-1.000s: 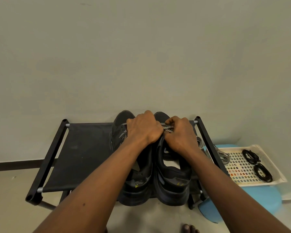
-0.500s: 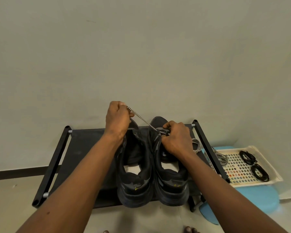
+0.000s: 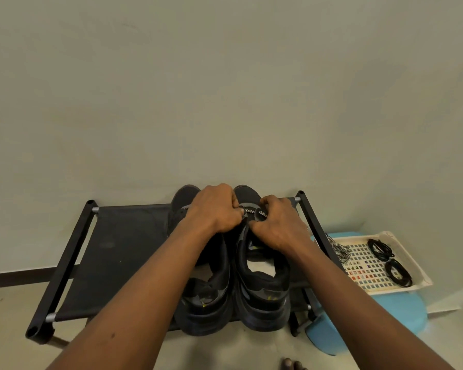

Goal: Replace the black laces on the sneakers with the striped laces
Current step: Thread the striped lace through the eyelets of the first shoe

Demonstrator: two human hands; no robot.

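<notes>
The striped lace (image 3: 251,210) is stretched short between the two hands, up near the toe of the right sneaker (image 3: 262,297). The left hand (image 3: 214,209) pinches one bit and the right hand (image 3: 278,225) pinches the other, fingers curled. Both sneakers, with the left sneaker (image 3: 206,303) close beside, stand on the black bench (image 3: 64,263), toes to the wall. To do this step well, I think the tip should go straight into its hole, then be pulled slowly so both ends match. Off to the right, the black laces (image 3: 380,248) lie coiled in a white tray (image 3: 417,263).
</notes>
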